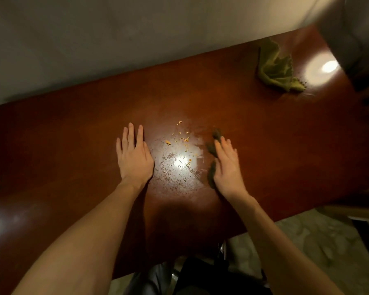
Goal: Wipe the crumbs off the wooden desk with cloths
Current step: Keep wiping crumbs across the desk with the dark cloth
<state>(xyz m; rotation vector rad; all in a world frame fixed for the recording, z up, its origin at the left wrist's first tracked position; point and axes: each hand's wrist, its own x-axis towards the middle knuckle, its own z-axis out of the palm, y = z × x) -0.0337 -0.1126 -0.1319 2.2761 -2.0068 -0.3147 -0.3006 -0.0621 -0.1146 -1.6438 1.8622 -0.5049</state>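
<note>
The right hand (227,165) lies palm down on a dark green cloth (213,150), fingers stretched out and pressing it flat to the table (73,145); its grip is open, a flat press and no clasp. Bits of the cloth poke out along the thumb side and past the fingertips. The hand looks a little blurred, so how far the cloth reaches beneath the palm is hard to tell.

The left hand (134,156) rests flat on the bare wood with fingers together and straight, grip open and holding nothing.

Between the two hands lies a scatter of small orange crumbs (182,139), some curled like short strands, on a patch that shines pale under a bright light reflection. The crumbs sit just beside the cloth's left edge and near the left hand's thumb side.

Well apart, toward the far right corner of the reddish-brown table, a second cloth (275,69) lies crumpled, lighter olive green, next to another round glare spot.
</note>
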